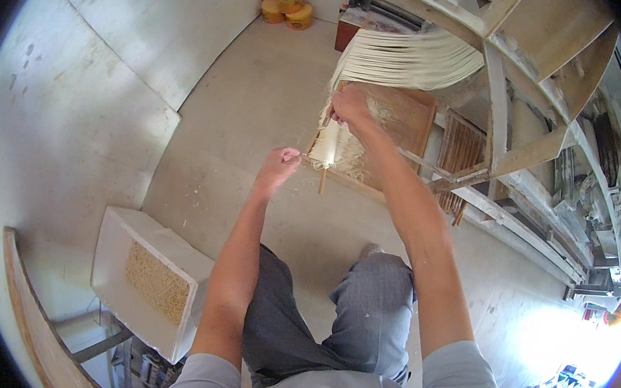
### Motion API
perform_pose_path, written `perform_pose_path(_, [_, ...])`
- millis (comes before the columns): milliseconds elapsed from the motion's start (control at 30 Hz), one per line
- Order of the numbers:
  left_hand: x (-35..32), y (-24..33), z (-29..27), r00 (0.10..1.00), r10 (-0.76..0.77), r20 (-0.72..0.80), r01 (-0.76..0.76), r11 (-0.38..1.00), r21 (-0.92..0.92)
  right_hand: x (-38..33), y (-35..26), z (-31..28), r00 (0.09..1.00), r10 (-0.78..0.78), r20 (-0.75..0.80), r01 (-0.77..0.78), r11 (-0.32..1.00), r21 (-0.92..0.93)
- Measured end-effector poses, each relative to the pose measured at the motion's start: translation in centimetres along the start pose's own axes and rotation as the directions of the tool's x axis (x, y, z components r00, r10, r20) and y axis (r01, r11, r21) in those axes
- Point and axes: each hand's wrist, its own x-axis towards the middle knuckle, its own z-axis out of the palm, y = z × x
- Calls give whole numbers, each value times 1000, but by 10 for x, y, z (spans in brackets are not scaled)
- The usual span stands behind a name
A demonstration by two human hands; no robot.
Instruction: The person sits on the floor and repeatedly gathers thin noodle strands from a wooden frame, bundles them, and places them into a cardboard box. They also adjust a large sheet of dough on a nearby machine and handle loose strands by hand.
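Note:
A wide sheet of pale noodle strands stretches from the machine side at the upper right toward my right hand. My right hand is closed around a wooden stick, whose ends show just above and below the fingers, with noodles draped by it. Below, a bundle of noodles hangs down over the edge of a wooden tray, and the end of another thin stick pokes out under it. My left hand is closed to the left of that bundle, fingertips pinched; what they hold is too small to make out.
At the lower left stands a white bin with broken noodle bits inside. Yellow tape rolls lie by the far wall. On the right are a wooden machine frame and a row of wooden sticks. Scraps dot the floor.

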Motion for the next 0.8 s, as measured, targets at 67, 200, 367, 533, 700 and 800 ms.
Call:
perform_pose_path(67, [-1, 4, -1, 1000, -13, 9, 13, 999, -36, -8, -3, -6, 1000, -16, 1, 16, 1000, 15])
perform_pose_path(200, [-3, 12, 5, 999, -21, 40, 22, 999, -30, -32, 8, -31, 999, -53, 5, 53, 996, 74])
perform_pose_path(367, [0, 23, 13, 994, -22, 110, 22, 1000, 8, -56, 41, -73, 995, -71, -71, 68, 997, -44])
perform_pose_path(533, [6, 24, 25, 996, -36, 81, 39, 998, -40, -40, 74, -116, 981, -15, -192, -19, 984, -178])
perform_pose_path(700, [14, 13, 29, 989, -34, 144, 36, 999, -11, -22, 101, -134, 961, -104, -258, -45, 858, -511])
perform_pose_path(800, [18, 8, 31, 989, -33, 143, 33, 999, 1, -23, 108, -138, 958, -152, -242, -10, 829, -559])
